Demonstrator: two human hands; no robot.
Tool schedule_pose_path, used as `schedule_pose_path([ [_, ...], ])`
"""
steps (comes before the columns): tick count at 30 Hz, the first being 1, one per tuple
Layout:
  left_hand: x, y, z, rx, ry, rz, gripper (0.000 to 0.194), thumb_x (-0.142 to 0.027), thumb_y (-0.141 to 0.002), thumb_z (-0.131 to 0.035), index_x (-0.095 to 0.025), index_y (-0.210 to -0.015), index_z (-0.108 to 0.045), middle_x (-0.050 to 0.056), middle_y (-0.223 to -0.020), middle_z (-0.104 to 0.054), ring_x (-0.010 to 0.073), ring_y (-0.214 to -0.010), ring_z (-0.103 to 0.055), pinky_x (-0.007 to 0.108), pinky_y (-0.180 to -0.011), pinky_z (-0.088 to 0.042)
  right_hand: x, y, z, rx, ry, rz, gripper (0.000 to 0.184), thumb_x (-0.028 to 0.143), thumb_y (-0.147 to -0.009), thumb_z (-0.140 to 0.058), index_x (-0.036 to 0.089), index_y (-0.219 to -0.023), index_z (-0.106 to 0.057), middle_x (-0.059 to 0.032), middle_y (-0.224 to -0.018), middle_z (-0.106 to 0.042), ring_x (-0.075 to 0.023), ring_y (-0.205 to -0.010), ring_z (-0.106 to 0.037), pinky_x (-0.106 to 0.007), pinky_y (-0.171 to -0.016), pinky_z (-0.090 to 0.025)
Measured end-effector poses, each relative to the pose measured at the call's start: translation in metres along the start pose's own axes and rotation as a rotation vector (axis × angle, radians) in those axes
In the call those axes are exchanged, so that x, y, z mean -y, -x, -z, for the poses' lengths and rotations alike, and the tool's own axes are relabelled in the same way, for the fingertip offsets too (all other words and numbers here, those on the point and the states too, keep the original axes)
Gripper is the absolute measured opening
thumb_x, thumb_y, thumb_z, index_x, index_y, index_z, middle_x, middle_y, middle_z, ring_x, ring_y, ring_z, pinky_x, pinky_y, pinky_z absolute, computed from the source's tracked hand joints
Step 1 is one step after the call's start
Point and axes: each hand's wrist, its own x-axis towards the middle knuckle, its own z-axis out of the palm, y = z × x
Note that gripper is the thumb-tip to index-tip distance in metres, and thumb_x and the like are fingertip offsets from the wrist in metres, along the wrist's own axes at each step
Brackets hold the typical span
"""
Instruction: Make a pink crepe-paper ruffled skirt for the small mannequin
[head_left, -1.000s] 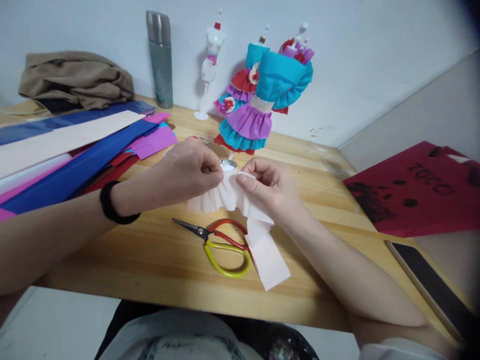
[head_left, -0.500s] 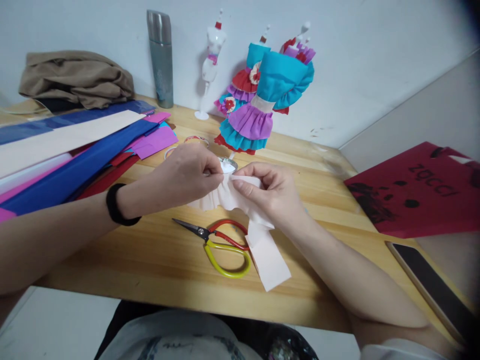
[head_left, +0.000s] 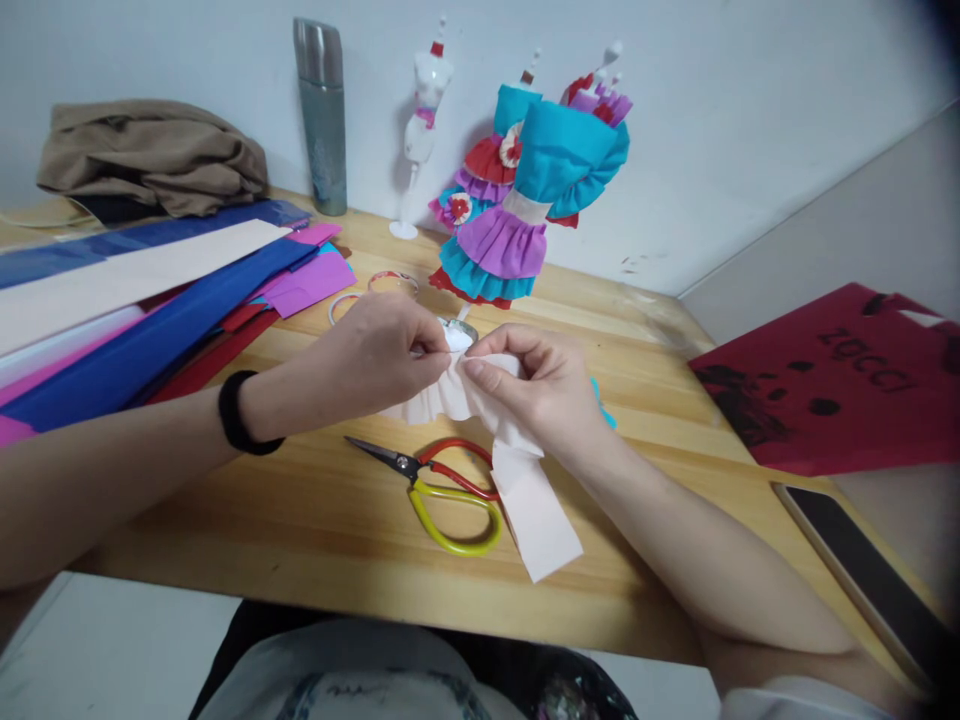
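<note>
Between my hands a pale pink crepe paper strip (head_left: 450, 392) is gathered into ruffles along its top edge. My left hand (head_left: 382, 345) pinches that edge with thumb and forefinger. Just to its right, my right hand (head_left: 536, 385) grips the ruffled part between thumb and fingers. The strip's flat end (head_left: 538, 520) hangs down to the tabletop, touching the handles of the scissors (head_left: 442, 490), which have one red and one yellow handle. Behind my fingertips lies a small round metallic-rimmed item (head_left: 461, 333) with something white, partly hidden.
Folded coloured paper (head_left: 165, 330) covers the left side. At the back stand a tumbler (head_left: 322, 125), a white doll form (head_left: 427, 110) and doll forms in ruffled paper dresses (head_left: 517, 200). A phone (head_left: 847, 580) and a red bag (head_left: 832, 385) are on the right. Tape rolls (head_left: 394, 282) lie behind my left hand.
My left hand has shifted slightly right and down along the ruffled edge. My right hand has moved slightly left, and a blue scrap now shows beside it.
</note>
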Motion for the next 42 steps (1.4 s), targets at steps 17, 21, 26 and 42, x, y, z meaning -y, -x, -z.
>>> schedule_pose_path([
  [17,0.006,0.0,-0.007,-0.058,0.025,-0.114,0.031,-0.014,-0.079,-0.053,-0.012,-0.049,-0.051,-0.005,-0.047,-0.035,0.0063,-0.051,-0.028,0.025,-0.05,-0.017,-0.004,-0.001,-0.004,-0.055,-0.031,-0.055,0.023,0.028,-0.072,-0.07,0.021,-0.074,-0.048,0.0044,-0.058,-0.05,-0.0093,-0.047,-0.041,-0.024,-0.045,-0.03],
  [21,0.01,-0.001,-0.009,-0.054,0.031,-0.173,0.03,-0.017,-0.083,-0.05,-0.012,-0.054,-0.057,-0.004,-0.049,-0.039,0.0069,-0.051,-0.029,0.025,-0.049,-0.018,-0.004,-0.003,-0.002,-0.008,-0.059,-0.086,0.023,0.027,-0.071,-0.07,0.021,-0.086,-0.053,0.0056,-0.056,-0.05,-0.0097,-0.045,-0.038,-0.024,-0.043,-0.027],
  [26,0.009,-0.001,-0.009,-0.036,0.057,-0.18,0.03,-0.018,-0.079,-0.053,-0.012,-0.05,-0.053,-0.005,-0.047,-0.034,0.0065,-0.049,-0.028,0.025,-0.048,-0.017,-0.007,-0.005,-0.002,-0.003,-0.05,-0.037,0.019,0.028,-0.069,-0.072,0.019,-0.073,-0.055,0.0014,-0.065,-0.055,-0.0107,-0.053,-0.043,-0.025,-0.047,-0.031],
  [42,0.014,-0.005,-0.004,-0.016,0.07,-0.089,0.026,-0.017,-0.082,-0.053,-0.013,-0.059,-0.064,-0.004,-0.049,-0.046,0.0075,-0.051,-0.036,0.024,-0.051,-0.022,-0.004,-0.001,-0.006,0.032,-0.169,-0.108,0.023,0.031,-0.073,-0.07,0.022,-0.09,-0.057,0.006,-0.057,-0.043,-0.0097,-0.047,-0.037,-0.025,-0.045,-0.028],
])
